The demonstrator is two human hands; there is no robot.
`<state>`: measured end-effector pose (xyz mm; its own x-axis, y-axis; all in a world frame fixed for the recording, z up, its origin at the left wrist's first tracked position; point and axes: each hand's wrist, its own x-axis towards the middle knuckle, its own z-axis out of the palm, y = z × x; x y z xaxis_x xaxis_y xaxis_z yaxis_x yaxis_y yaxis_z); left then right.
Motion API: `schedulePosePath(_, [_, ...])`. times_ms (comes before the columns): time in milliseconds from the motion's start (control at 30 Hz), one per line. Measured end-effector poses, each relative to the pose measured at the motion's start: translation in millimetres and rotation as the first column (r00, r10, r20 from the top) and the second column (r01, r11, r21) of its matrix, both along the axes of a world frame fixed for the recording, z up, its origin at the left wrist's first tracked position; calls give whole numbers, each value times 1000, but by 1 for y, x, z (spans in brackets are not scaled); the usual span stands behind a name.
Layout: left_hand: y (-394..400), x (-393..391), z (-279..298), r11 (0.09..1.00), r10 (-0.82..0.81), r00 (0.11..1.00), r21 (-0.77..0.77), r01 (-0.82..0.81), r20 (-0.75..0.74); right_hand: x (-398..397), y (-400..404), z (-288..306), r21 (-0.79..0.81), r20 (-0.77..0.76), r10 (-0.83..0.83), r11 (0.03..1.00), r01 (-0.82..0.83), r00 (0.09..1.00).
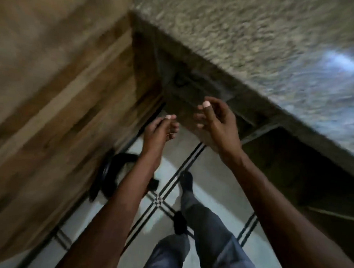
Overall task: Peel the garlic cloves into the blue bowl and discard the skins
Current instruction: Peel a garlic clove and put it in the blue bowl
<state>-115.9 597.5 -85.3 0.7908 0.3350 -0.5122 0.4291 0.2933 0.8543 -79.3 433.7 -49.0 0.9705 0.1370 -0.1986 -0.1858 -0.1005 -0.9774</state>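
Observation:
No garlic, skin or blue bowl shows in this blurred head view. Both my bare forearms reach forward over the floor. My left hand (160, 130) is held up with its fingers curled toward the thumb, and the blur hides whether anything lies inside them. My right hand (216, 120) is a little higher and to the right. Its fingers are loosely bent and apart, with nothing visible in them. The two hands are apart and touch nothing.
A speckled stone countertop (250, 34) fills the upper right, with a dark recess (294, 168) beneath it. A wooden cabinet front (49, 105) stands to the left. A black curved object (109, 175) lies on the tiled floor (215, 177). My legs in blue jeans (207, 229) are below.

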Motion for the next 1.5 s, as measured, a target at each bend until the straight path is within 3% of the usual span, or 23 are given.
schedulePosePath(200, [-147, 89, 104, 937, -346, 925, 101, 333, 155, 28, -175, 85, 94, 36, -410, 909, 405, 912])
schedulePosePath(333, [-250, 132, 123, 861, -508, 843, 132, 491, 179, 31, -293, 100, 94, 53, -579, 814, 573, 814])
schedulePosePath(567, [-432, 172, 96, 690, -707, 705, 274, 670, 56, 7, -460, 54, -242, 58, -702, 680, 692, 710])
schedulePosePath(700, [-498, 190, 73, 563, -773, 634, 426, 708, -33, 10, -525, 37, -377, 53, -726, 621, 687, 685])
schedulePosePath(800, [-519, 201, 66, 423, -820, 562, 544, 724, -110, 22, -557, 31, -475, 88, -723, 574, 667, 685])
schedulePosePath(933, [-524, 215, 54, 309, -840, 519, 643, 701, -162, 32, -580, 19, -584, 156, -706, 498, 641, 691])
schedulePosePath(1267, [-521, 234, 41, 208, -886, 439, 718, 664, -148, 56, -574, 11, -669, 190, -609, 494, 556, 770])
schedulePosePath(1500, [-516, 244, 30, 205, -913, 395, 728, 654, -98, 74, -574, 8, -724, 224, -571, 445, 527, 790])
